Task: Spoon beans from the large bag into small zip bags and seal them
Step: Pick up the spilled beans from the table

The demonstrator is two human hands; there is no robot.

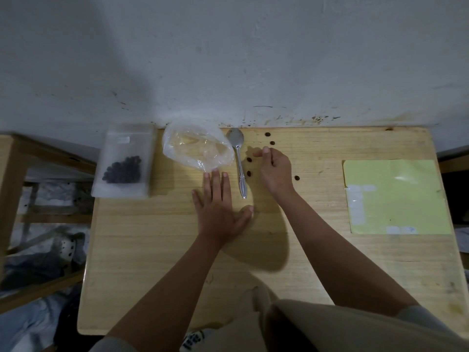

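Observation:
A clear large bag (198, 148) lies crumpled and empty-looking at the back of the wooden table (157, 275). Left of it lies a small zip bag (124, 161) holding dark beans, partly over the table's left edge. A metal spoon (238, 158) rests between the large bag and my right hand. Several loose dark beans (249, 173) are scattered around that hand. My left hand (218, 207) lies flat on the table with straight fingers, its tips near the large bag. My right hand (274, 168) hovers with curled fingers, thumb and forefinger pinched near a bean; whether it holds one is unclear.
A yellow-green sheet (396, 196) with pale patches lies at the table's right side. A wall rises straight behind the table. A wooden frame (15, 179) and cluttered floor are to the left.

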